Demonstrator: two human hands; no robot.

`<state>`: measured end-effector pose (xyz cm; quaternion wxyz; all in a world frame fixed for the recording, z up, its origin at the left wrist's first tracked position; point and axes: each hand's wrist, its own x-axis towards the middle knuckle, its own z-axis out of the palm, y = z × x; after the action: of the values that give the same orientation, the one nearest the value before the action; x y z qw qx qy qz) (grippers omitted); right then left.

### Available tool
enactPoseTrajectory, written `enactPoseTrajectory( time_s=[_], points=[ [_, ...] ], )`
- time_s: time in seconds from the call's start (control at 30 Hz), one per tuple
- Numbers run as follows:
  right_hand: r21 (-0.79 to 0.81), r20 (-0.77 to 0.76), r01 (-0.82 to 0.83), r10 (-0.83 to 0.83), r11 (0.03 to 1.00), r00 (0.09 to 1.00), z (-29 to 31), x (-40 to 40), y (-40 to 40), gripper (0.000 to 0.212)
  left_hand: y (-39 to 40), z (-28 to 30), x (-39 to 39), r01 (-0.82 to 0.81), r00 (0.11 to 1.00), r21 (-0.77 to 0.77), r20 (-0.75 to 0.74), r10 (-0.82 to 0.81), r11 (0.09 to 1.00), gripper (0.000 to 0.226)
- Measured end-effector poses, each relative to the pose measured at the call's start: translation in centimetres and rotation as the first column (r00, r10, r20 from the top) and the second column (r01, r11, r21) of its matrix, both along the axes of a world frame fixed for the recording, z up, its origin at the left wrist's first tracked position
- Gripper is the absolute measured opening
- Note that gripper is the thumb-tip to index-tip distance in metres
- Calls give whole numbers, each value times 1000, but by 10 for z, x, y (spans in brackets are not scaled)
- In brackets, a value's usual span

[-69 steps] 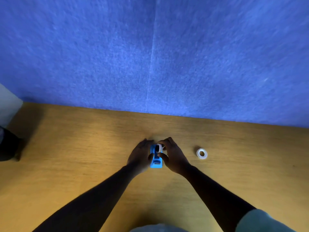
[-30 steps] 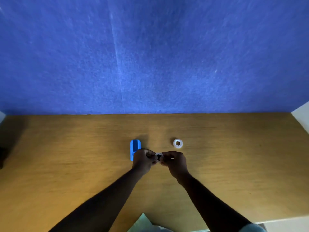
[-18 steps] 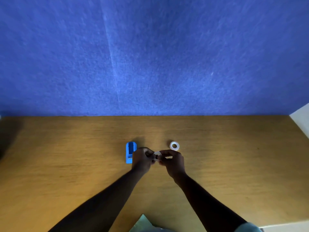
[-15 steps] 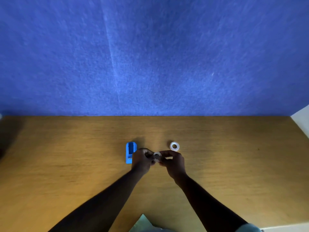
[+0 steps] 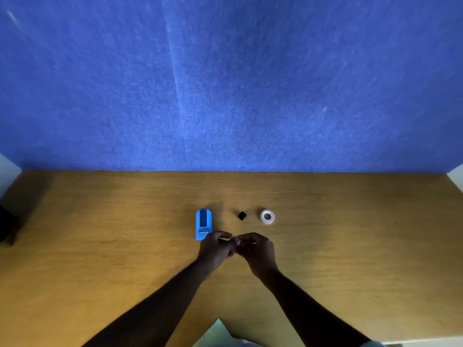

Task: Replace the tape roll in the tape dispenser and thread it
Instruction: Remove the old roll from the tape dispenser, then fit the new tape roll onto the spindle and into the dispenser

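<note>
The blue tape dispenser (image 5: 203, 223) lies on the wooden desk (image 5: 100, 246) with its roll bay empty and its cutter end toward me. A small black hub piece (image 5: 242, 215) sits alone on the desk to its right. Further right, the clear tape roll (image 5: 267, 217) lies flat. My left hand (image 5: 216, 247) and my right hand (image 5: 256, 249) meet just in front of the dispenser. Their fingertips are pinched together on a small pale ring that the fingers mostly hide. Neither hand touches the dispenser or the clear roll.
A blue felt partition (image 5: 225, 83) rises behind the desk. A dark object (image 5: 6, 229) sits at the desk's left edge. A pale piece of cloth or paper (image 5: 218, 331) shows at the bottom, near my body.
The black hub piece now lies on the desk between the dispenser and the clear roll; earlier it was not visible there. My hands stay pinched together on the pale ring.
</note>
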<state>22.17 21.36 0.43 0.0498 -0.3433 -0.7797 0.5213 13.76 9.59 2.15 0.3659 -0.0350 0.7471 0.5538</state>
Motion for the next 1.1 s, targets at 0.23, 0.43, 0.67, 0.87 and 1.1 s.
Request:
enactPoseTrajectory(
  time_s=[0.23,0.43,0.67,0.87,1.1],
  points=[
    [61,15,-116,115,991,993,0,-1,-10,33,-11,2,-2,16,1000,6,8,-16,1000,20],
    [54,55,-182,179,982,982,-3,2,-8,47,-17,-11,1,112,984,-101,-129,-124,989,25],
    [95,96,-195,186,976,978,-6,3,8,46,-21,-26,8,259,854,-315,-368,-369,913,38],
    [117,129,-154,139,981,982,-9,-1,27,41,-33,-45,23,368,693,-462,-443,-569,807,54],
    [154,135,-133,112,979,984,-16,-7,44,38,-40,-59,27,455,579,-500,-463,-671,737,71]
  ],
)
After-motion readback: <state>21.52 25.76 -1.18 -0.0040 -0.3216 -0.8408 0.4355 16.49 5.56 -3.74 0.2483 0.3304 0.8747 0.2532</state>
